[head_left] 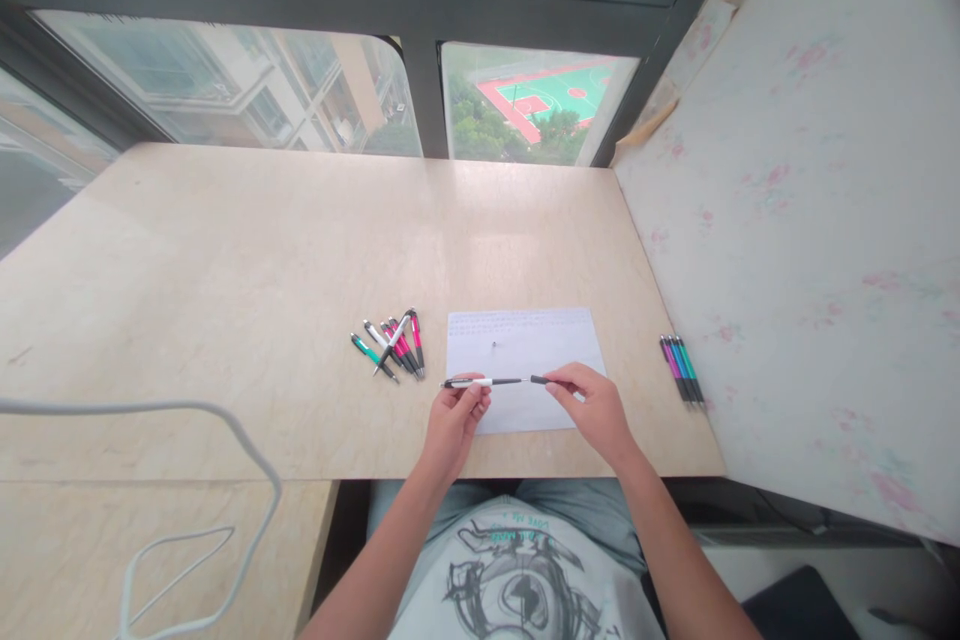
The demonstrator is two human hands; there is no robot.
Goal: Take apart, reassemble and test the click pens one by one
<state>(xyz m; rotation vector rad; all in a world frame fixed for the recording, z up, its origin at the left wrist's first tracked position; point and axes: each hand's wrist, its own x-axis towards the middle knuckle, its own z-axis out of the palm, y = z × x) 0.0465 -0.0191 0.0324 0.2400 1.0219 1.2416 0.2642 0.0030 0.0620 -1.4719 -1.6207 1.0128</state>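
While both hands are working just above the near edge of the desk (225, 250), the left hand (455, 420) is pinching the white barrel of a pen (480, 382) between thumb and fingertips, and the right hand (592, 407) is gripping the dark end piece (540, 380) at the other end of a thin rod running out of the barrel. Neither hand is lying open — each is closing around its part of the pen, which is being held level, crosswise, just over the lower half of a white sheet of paper (525, 345). Whether the end piece is still joined to the barrel or only lined up with it, I cannot tell; the thin middle section is showing between the two hands.

The sheet is lying flat on the marble-patterned desk, with faint lines of writing along its top edge and a tiny dark speck (494, 344) near its middle.

To the left of the paper, a loose heap of pens (394, 342) is sitting well apart from the hands — pink, white and teal ones crossing each other. To the right, near the desk's edge and beside the speckled wall panel (810, 220), a neat row of pens (682, 368) is lying side by side, purple, blue and teal.

A white cable (187, 415) is looping across the lower left corner, and a window (360, 50) is running behind the desk, looking down on buildings and a sports court.
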